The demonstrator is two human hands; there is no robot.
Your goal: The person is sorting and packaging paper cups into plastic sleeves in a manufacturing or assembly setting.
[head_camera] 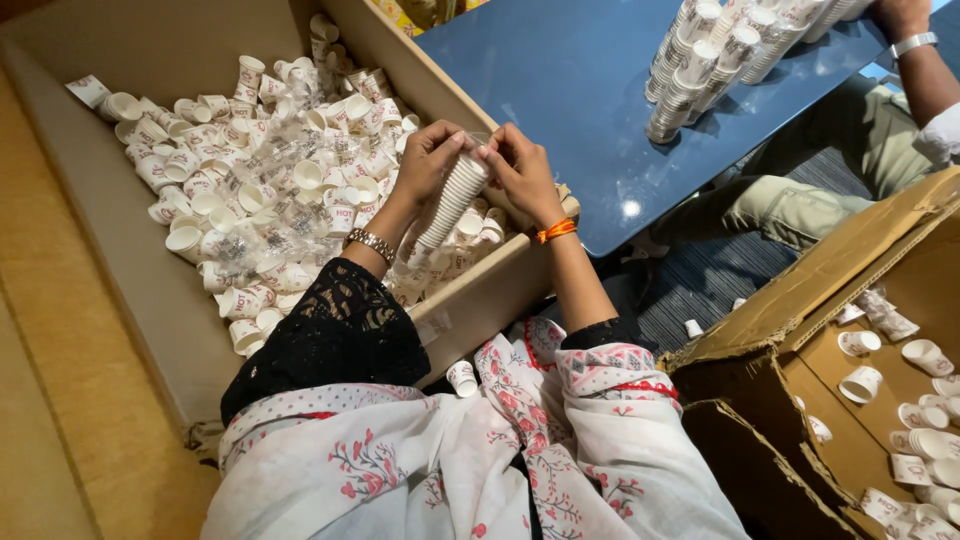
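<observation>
Head view looks down on a large open cardboard box (150, 290) that spreads out beyond and to the left of the fingers; it holds a loose heap of small white paper cups (250, 190) with red and grey printing, mixed with crumpled clear plastic wrappers (270, 150), all lying below and past the fingertips. To the right of the fingers sits a dark blue table (580, 90), and on its far part, well apart from the hands, stand leaning stacks of nested cups (710, 60). Another person's arm (925, 70) with a light wristband reaches to those stacks from the right edge. Lower right, well away from the fingers, a second cardboard box (800, 340) with torn flaps holds more scattered cups (920, 420). Between both sets of fingers, over the near wall of the big box, is a nested stack of cups (452, 200), tilted with its top end up at the fingertips and its lower end slanting down toward the left wrist. The left hand (425, 160) has its fingers curled closed round the upper part of the stack, a metal bracelet (372, 243) on its wrist. The right hand (520, 170) pinches the top of the same stack from the other side, fingers bent and touching it, an orange thread band (556, 231) on its wrist. One single cup (462, 378) lies on the flowered cloth of the lap, well below the fingers.
</observation>
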